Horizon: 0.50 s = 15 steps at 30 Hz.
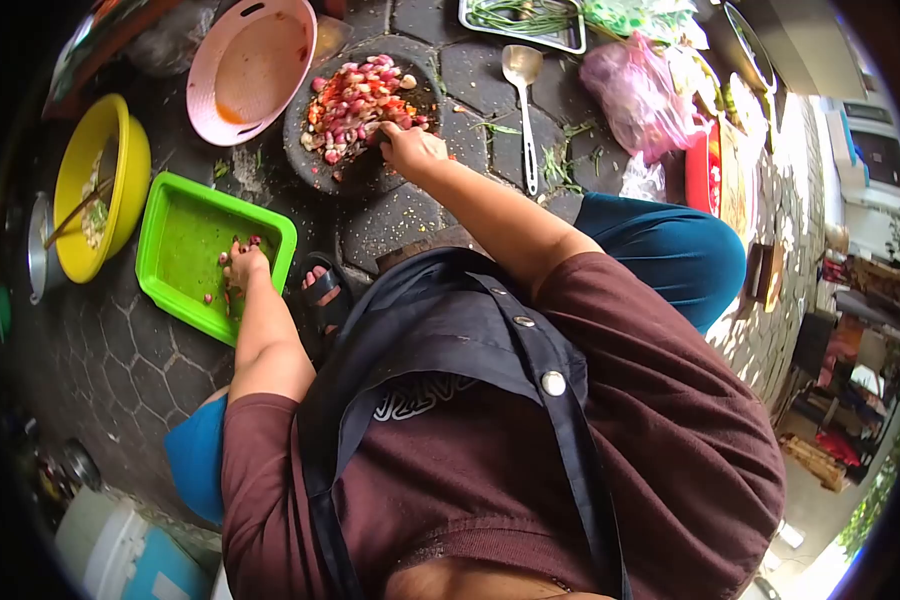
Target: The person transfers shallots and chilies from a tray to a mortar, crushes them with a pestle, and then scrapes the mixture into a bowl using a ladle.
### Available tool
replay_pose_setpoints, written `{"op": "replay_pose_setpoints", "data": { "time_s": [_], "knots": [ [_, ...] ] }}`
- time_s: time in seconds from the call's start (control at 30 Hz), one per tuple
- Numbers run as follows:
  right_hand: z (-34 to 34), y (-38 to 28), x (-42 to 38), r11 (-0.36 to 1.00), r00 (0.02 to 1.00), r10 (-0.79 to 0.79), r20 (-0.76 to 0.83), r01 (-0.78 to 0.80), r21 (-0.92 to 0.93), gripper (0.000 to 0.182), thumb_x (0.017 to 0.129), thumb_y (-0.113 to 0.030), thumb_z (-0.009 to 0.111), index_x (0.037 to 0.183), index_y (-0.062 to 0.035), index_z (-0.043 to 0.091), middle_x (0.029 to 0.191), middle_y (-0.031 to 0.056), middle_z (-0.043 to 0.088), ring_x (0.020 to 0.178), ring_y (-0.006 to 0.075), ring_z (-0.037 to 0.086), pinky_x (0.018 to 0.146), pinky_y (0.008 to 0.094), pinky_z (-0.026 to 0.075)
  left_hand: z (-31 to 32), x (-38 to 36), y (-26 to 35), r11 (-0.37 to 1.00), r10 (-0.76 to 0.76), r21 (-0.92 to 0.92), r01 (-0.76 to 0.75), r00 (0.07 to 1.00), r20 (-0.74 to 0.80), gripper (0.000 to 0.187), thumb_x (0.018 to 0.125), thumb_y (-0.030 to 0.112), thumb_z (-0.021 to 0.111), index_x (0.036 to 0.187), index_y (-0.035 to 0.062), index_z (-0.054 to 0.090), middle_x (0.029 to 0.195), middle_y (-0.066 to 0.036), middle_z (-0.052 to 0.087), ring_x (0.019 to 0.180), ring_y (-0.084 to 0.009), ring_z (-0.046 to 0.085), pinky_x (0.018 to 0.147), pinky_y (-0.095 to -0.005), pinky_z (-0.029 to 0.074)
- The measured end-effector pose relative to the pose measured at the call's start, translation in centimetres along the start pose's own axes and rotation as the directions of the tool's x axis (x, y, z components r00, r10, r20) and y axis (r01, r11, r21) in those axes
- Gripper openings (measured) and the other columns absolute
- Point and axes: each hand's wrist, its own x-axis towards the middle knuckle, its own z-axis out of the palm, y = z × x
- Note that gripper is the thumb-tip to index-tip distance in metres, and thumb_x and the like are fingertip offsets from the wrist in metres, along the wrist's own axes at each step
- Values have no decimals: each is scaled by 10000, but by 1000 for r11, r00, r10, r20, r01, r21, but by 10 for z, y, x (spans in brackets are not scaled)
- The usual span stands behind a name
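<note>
My left hand [247,268] is down in a bright green tray [163,235], its fingers curled around a few small red shallots [255,240]; a few more lie on the tray's floor. My right hand [412,152] rests at the near right part of a wide dark stone mortar [305,165], fingers closed at the edge of the heap. What it grips, if anything, is hidden. Peeled shallots [358,105] and chopped red pieces fill the mortar.
A pink basin [202,85] stands behind left, a yellow bowl [138,180] at the left. A metal spatula [525,120] lies right of the mortar. Beyond are a tray of green beans [570,45], a pink plastic bag [635,95] and a red container [698,170].
</note>
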Motion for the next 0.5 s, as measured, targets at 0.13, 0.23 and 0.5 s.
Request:
{"op": "replay_pose_setpoints", "data": {
  "time_s": [0.13, 0.23, 0.5],
  "knots": [
    [-8, -11, -15, 999, 995, -16, -99, 20, 34, 256, 841, -296, 544, 1058, -158, 552, 909, 212, 613, 820, 381, 642, 686, 475, 507, 8, 3, 8, 996, 93, -9, -93, 996, -7, 367, 827, 386, 617, 1163, 243, 595, 1240, -122, 536, 1204, -306, 431, 975, -421, 395],
    [9, -4, -19, 1000, 998, -12, -65, 14, 25, 399, 834, -270, 540, 1224, -201, 493, 978, 236, 587, 830, 378, 643, 680, 458, 517, 7, -2, 9, 994, 106, -8, -107, 993, -57, 285, 816, 362, 648, 1024, 168, 644, 1076, -150, 616, 1136, -307, 492, 942, -422, 421],
    [-2, 13, -26, 987, 994, 2, -109, 16, 163, 407, 875, -364, 515, 1268, -269, 476, 978, 184, 623, 898, 335, 633, 768, 442, 496, 25, 17, 5, 976, 52, -205, -70, 994, -95, 102, 775, 126, 608, 870, 104, 639, 954, -163, 661, 868, -300, 636, 825, -406, 490]
  ]
}}
